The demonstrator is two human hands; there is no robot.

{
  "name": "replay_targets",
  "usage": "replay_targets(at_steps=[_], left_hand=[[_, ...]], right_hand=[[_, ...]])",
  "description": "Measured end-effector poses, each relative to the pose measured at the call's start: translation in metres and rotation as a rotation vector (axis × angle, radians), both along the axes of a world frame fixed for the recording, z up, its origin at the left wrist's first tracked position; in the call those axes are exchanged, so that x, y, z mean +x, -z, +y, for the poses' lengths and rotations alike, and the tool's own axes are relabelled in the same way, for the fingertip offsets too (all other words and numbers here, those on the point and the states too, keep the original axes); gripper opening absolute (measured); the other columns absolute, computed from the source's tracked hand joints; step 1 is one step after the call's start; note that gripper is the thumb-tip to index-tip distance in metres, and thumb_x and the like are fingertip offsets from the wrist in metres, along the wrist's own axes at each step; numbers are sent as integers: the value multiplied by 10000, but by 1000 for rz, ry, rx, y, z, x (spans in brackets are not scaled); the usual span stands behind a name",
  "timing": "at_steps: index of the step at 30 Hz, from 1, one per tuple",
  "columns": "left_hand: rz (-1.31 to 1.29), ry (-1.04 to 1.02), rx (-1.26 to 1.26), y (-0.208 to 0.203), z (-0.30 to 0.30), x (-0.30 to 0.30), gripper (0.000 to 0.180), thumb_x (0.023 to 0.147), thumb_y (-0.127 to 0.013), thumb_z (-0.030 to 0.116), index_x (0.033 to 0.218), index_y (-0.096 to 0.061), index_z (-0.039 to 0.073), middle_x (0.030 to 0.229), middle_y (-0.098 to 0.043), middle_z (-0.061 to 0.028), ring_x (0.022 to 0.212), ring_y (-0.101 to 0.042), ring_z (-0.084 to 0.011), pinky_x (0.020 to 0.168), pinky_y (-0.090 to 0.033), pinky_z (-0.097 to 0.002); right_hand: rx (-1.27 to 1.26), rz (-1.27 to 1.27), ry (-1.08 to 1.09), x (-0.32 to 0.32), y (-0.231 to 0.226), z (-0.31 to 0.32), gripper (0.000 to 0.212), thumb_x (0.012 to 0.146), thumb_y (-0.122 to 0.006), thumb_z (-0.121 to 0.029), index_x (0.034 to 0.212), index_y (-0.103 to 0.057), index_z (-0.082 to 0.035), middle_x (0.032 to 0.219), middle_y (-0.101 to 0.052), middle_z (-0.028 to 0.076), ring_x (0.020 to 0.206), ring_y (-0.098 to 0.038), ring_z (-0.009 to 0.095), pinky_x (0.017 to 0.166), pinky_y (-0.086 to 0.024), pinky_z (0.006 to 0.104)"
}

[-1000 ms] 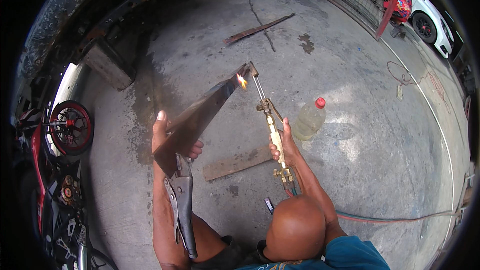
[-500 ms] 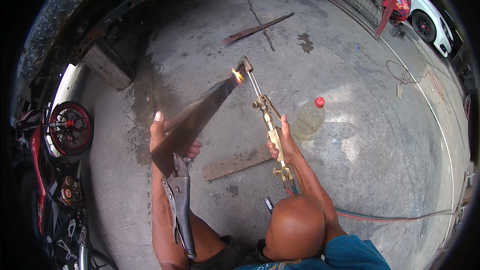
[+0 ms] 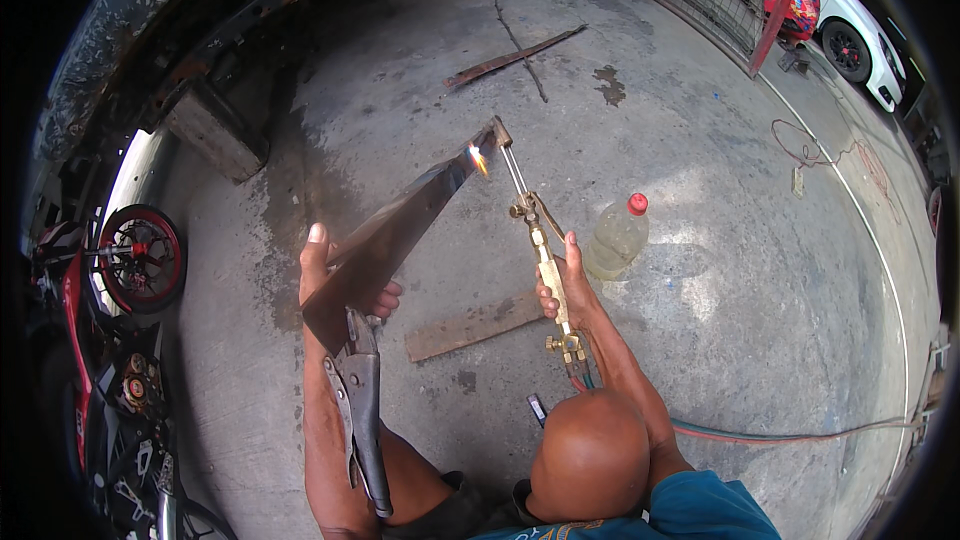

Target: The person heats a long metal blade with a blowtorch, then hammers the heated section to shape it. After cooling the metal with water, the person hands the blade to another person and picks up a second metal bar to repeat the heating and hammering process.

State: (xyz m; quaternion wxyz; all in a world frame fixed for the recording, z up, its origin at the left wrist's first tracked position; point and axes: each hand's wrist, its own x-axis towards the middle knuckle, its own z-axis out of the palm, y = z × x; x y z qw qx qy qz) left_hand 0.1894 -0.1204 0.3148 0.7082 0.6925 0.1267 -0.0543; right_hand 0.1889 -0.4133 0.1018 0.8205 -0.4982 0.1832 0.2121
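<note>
My left hand (image 3: 318, 258) is closed round a long, dark bent metal sheet (image 3: 385, 225), thumb on one side and fingertips on the other. Locking pliers (image 3: 358, 410) are clamped on the sheet's near end and hang over my left forearm. Brass fittings and steel tubes make up the cutting torch (image 3: 548, 275), gripped by my right hand (image 3: 568, 285) around its handle. Its angled head sits beside the sheet's far tip, where a small orange-white flame (image 3: 478, 157) burns against the metal. Red and green hoses (image 3: 760, 435) run from the torch's base off to the right.
A clear bottle with a red cap (image 3: 618, 240) stands right of the torch. On the concrete lie a flat strip (image 3: 470, 328), a small lighter-like object (image 3: 537, 410) and crossed metal pieces (image 3: 515, 58). A motorcycle (image 3: 130, 270) stands left; a person (image 3: 800, 0) crouches by a white car.
The torch head has shifted slightly right, and the flame now points downward from the sheet's tip. Left hand, sheet and pliers look the same.
</note>
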Motion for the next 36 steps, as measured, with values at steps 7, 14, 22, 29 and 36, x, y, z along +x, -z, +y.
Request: replay_targets(at_steps=[7, 14, 22, 29, 36], left_hand=[[2, -30, 12, -5, 0, 0, 948, 936, -357, 789, 1090, -676, -91, 636, -645, -181, 501, -637, -213, 471, -528, -299], [29, 4, -8, -1, 1, 3, 948, 934, -352, 793, 1075, -678, -86, 639, -647, -183, 502, -636, -217, 475, -526, -306], [15, 4, -19, -1, 3, 2, 946, 932, -349, 794, 1075, -680, -80, 635, -646, -172, 503, -635, -219, 473, -516, -306], [11, 6, -4, 1, 2, -1, 951, 931, -353, 796, 1084, -678, -85, 648, -650, -177, 514, -639, -218, 484, -522, -307], [3, 0, 21, -1, 1, -1, 958, 928, -351, 800, 1078, -678, -88, 646, -648, -181, 513, -638, -219, 490, -528, -312]], right_hand=[[-7, 7, -18, -1, 1, 4, 926, 818, -158, -986, 918, -467, -119, 578, -425, -35, 421, -370, 75, 405, -323, 255], [1, 32, 8, -4, 7, -2, 890, 829, -175, -978, 888, -457, -136, 599, -404, -46, 441, -362, 73, 415, -317, 258], [18, 20, -10, -2, -2, 2, 918, 810, -170, -994, 914, -467, -131, 587, -423, -44, 424, -369, 68, 404, -318, 250], [-8, -38, -26, 1, -5, 1, 895, 832, -168, -974, 906, -467, -134, 601, -410, -44, 454, -361, 78, 429, -341, 267], [-4, -26, -18, 1, -2, 1, 927, 813, -168, -992, 920, -477, -125, 582, -417, -40, 426, -361, 77, 406, -315, 257]])
